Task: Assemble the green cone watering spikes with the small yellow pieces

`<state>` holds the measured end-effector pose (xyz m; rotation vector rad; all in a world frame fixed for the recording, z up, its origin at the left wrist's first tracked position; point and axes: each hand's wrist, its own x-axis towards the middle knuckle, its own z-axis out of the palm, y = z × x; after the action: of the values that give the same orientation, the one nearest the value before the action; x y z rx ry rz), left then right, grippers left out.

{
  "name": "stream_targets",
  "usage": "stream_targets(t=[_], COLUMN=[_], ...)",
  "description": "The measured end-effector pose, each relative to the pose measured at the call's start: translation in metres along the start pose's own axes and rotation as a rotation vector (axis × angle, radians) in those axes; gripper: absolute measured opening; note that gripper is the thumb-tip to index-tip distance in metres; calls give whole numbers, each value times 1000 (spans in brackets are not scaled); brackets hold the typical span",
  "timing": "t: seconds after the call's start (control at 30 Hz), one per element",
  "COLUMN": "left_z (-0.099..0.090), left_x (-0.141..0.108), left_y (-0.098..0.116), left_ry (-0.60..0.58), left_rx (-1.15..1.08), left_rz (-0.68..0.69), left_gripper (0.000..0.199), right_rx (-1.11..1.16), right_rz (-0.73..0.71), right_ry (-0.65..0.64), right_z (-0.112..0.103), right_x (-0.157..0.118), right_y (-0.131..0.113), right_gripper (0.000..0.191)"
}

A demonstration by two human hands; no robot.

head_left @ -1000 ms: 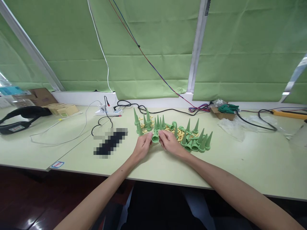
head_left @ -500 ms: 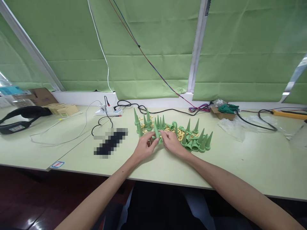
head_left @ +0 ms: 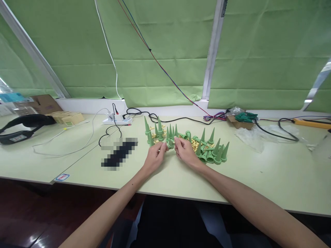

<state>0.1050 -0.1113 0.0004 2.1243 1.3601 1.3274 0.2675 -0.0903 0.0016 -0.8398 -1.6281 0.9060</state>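
Observation:
Near the table's middle, my left hand (head_left: 155,156) is closed on a green cone (head_left: 170,144), whose wide end is turned toward my right hand. My right hand (head_left: 184,151) pinches at its fingertips a small pale piece, mostly hidden, close beside the cone. Upright green cones (head_left: 160,130) stand behind my left hand with yellow pieces around them. On the right lies a pile of yellow pieces (head_left: 195,146) among more green cones (head_left: 218,155), some upright, some lying on their sides.
A black headset (head_left: 28,125) and yellow boxes (head_left: 71,119) are at the left. A power strip (head_left: 117,120) with cables sits at the back. At the right back are a small cardboard box (head_left: 240,123) and clear plastic bags (head_left: 252,137).
The green cone in my left hand has tipped from upright to lying over, its wide end now exposed. My right hand's fingertips have lifted slightly.

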Motion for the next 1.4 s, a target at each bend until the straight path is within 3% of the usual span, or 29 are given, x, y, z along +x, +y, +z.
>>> stream_targets(t=[0.1, 0.2, 0.5, 0.63, 0.8, 0.93, 1.2, 1.3, 1.4], left_z=[-2, -3, -5, -3, 0, 1, -1, -3, -2], left_x=[0, -1, 2, 0, -3, -2, -1, 1, 2], left_y=[-2, -2, 4, 3, 0, -1, 5, 4, 3], left_ry=[-55, -77, -50, -22, -24, -22, -5, -11, -48], left_rx=[-111, -178, -40, -30, -58, -38, -105, -209, -368], left_rz=[-82, -133, 31, 30, 33, 48, -37, -110, -237], left_gripper=[57, 58, 45, 31, 45, 41, 29, 47, 61], right_rx=[11, -23, -32, 1, 28, 59, 92, 84, 41], right_rz=[-58, -94, -68, -34, 15, 46, 36, 9, -50], right_ry=[-91, -143, -118, -105, -95, -86, -18, -32, -123], right_z=[0, 0, 0, 0, 1, 2, 1, 1, 0], right_x=[-3, -5, -3, -3, -2, -2, 0, 0, -2], right_y=[-5, -8, -6, -4, 0, 1, 1, -1, -5], right_gripper=[50, 48, 50, 53, 62, 61, 53, 52, 51])
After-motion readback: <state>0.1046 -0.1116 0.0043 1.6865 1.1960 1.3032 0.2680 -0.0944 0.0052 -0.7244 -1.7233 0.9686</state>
